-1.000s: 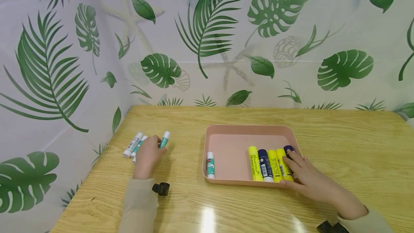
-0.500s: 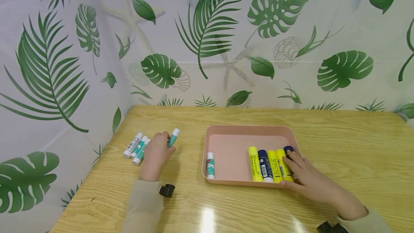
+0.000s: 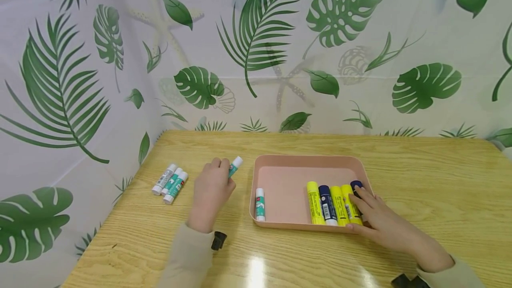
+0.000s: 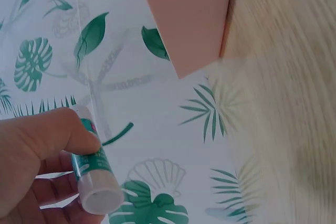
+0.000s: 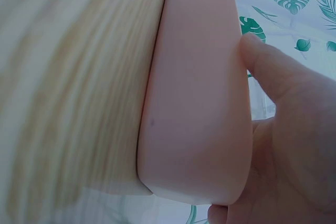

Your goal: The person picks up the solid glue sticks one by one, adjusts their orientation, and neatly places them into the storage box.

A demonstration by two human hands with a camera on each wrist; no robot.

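Observation:
My left hand [image 3: 212, 190] pinches a white and teal glue stick [image 3: 235, 166] above the table, left of the pink tray [image 3: 286, 225]. In the left wrist view, thumb and fingers close round this glue stick [image 4: 93, 166]. My right hand [image 3: 384, 223] rests over the tray's front right corner. Its thumb touches the front rim, and its fingers reach over a navy-capped glue stick [image 3: 356, 184] and a yellow glue stick [image 3: 352, 206]. In the right wrist view, the right thumb [image 5: 257, 51] lies at the rim of the tray [image 5: 197, 103].
Inside the tray, yellow and navy glue sticks [image 3: 328, 206] stand in a row at the right; one small teal glue stick [image 3: 260, 206] lies at the left wall. Three small glue sticks [image 3: 171, 183] lie on the wooden table [image 3: 224, 261] at the left. A leaf-patterned cloth [image 3: 280, 57] hangs behind.
My left hand has moved right with the glue stick, away from the three sticks on the table towards the tray. The right hand and the tray have stayed in place.

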